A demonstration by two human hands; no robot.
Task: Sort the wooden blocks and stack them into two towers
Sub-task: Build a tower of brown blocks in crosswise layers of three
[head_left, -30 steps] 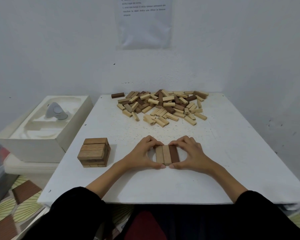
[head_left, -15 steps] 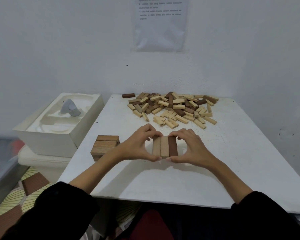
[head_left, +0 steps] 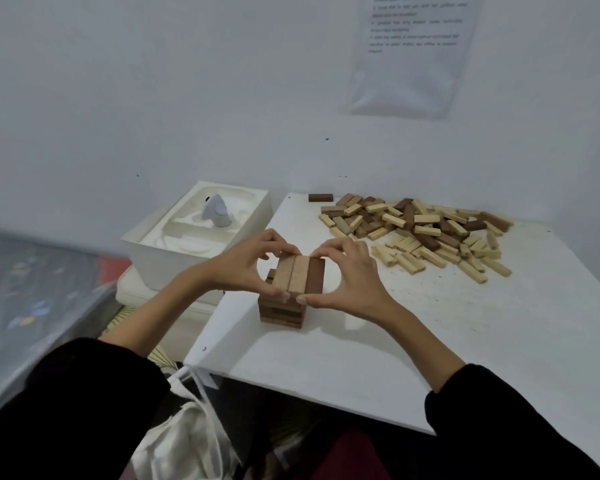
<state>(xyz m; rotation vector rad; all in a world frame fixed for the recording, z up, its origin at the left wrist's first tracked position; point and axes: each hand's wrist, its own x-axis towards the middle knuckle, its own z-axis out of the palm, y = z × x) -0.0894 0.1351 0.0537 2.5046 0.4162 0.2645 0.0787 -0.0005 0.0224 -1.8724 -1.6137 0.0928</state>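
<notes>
So both hands are on one little row of three wooden blocks (head_left: 298, 277), two mid-brown ones side by side with a dark brown one on the right edge. The left hand (head_left: 253, 268) pinches the row from the left, thumb on the near end and fingers curled over the far end, and the right hand (head_left: 347, 282) does the same from the right. The row sits right over the short brown block tower (head_left: 281, 313) near the left edge of the white table (head_left: 465, 341); I honestly can't tell if it's touching the top layer or just above it. The big loose pile of light and dark wooden blocks (head_left: 420, 230) is at the far side of the table, well apart from the tower, with a single dark brown block (head_left: 320, 197) lying just left of it. Off the table to the left there's a white moulded box (head_left: 174, 258) with a small grey object (head_left: 216, 211) in it, and a printed paper sheet (head_left: 413, 53) hangs on the wall, too blurry to read.
</notes>
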